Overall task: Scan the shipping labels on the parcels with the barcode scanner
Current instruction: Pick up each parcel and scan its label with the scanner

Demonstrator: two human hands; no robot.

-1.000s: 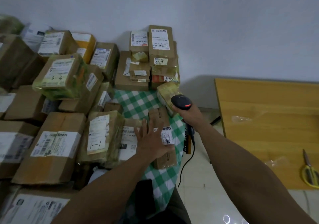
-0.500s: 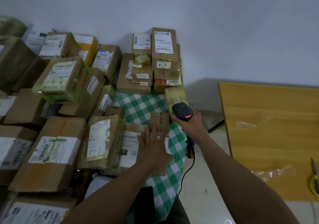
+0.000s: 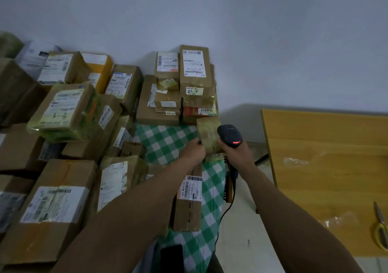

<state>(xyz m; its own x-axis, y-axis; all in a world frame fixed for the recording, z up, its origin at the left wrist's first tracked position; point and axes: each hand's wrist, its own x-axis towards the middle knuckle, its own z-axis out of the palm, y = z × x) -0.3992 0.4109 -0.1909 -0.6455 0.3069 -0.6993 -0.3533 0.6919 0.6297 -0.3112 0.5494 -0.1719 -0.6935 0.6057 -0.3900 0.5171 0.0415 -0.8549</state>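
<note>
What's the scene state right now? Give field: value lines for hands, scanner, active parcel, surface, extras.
left hand: grips small taped parcel at its left edge
right hand: holds barcode scanner, red light lit
scanner position: at the parcel's right side, cable hanging down
label on small taped parcel: none visible
near parcel: long brown box, label up, on checked cloth
right side: wooden table with scissors

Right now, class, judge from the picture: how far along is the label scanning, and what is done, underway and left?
Done: no mark shows which parcels are scanned. In hand: the left hand grips a tape-wrapped parcel, while the right hand holds the barcode scanner, red light on, beside it. Left: probably this parcel's label, which is not visible, and perhaps the stacked boxes.
</note>
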